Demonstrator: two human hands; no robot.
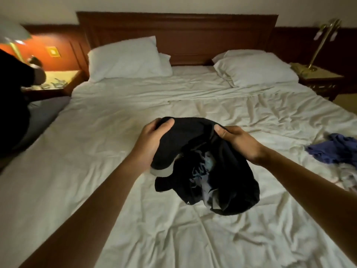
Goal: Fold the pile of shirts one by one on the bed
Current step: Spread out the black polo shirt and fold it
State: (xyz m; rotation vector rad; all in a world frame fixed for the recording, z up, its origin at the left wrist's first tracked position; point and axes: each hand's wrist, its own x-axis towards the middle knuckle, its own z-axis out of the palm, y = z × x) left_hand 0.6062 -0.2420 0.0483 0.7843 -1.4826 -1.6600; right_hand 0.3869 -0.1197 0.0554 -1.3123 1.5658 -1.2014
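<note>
— Where's the shirt?

— The black shirt [222, 180] hangs bunched over the middle of the bed [96, 171]. Its top edge is raised and the rest sags toward the sheet. I can't tell whether it touches. A pale blue print shows among the folds.

— Who has hold of it?

— Both hands. The left hand [152, 136] grasps the top edge on the side toward the bed's left edge, with the thumb on the cloth and the fingers curled behind. The right hand [237, 142] pinches the same edge toward the bed's right side, thumb on top.

— And the other shirts?

— A pile of clothes [345, 175] lies at the bed's right edge, well apart from the black one. A crumpled blue shirt [336, 151] sits on it, with pale things nearer the foot.

— Anything else on the bed?

— A left pillow [125, 57] and a right pillow [255, 68], both white, at its head against the dark wooden headboard [177, 35].

— And beside it?

— Off the bed's right side, a right nightstand [320, 78] carries a brass lamp [320, 43]. Off its left side there's a left nightstand [58, 80], lit orange. A person in dark clothes [13, 105] is at the bed's left edge, too blurred to say more.
</note>
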